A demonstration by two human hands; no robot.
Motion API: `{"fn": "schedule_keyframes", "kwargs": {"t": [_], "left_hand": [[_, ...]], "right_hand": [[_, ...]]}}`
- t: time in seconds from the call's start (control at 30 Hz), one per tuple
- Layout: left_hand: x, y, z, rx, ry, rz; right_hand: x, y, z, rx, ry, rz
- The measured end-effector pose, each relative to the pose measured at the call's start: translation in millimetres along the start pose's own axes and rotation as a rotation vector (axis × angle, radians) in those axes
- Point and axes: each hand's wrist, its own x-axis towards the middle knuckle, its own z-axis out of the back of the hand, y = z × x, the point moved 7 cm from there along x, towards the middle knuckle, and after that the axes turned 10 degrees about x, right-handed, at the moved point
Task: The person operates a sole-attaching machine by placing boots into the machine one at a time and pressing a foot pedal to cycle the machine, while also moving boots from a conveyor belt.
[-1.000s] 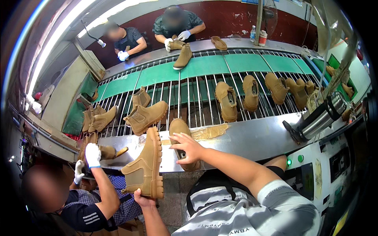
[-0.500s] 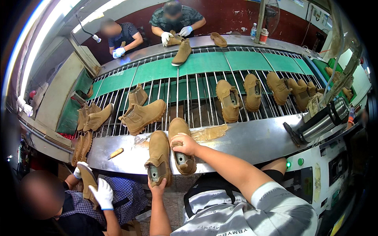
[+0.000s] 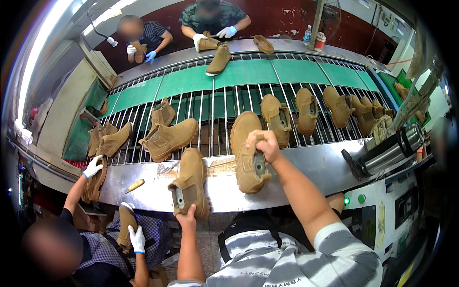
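My left hand (image 3: 187, 219) is closed round the heel of a tan ankle boot (image 3: 190, 178), whose toe points away from me over the metal ledge. In my right hand (image 3: 264, 143) is a second tan ankle boot (image 3: 247, 165), gripped at its upper, apart from the first. Its toe reaches over the conveyor rods, and its opening faces back toward me. Just left of the boots, another tan boot (image 3: 169, 141) lies on the rods. A small wood-handled tool (image 3: 136, 185) rests on the ledge.
A rod conveyor (image 3: 229, 103) with a green strip (image 3: 191, 79) carries more tan boots (image 3: 306, 112). At right stand a steel flask (image 3: 394, 150) and a control panel (image 3: 377, 210). A gloved co-worker (image 3: 91, 167) sits close at left, touching soles; two people work across the conveyor.
My right hand has moved its boot forward and to the right, away from the left one. The left boot shifted slightly. The co-worker at left has reached one hand to the soles.
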Motion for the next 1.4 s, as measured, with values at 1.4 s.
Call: {"fn": "schedule_keyframes", "kwargs": {"t": [1.4], "left_hand": [[232.5, -89.0, -158.2, 0.799, -0.142, -0.906]], "right_hand": [[-78.3, -126.8, 111.0, -0.689, -0.427, -0.306]]}}
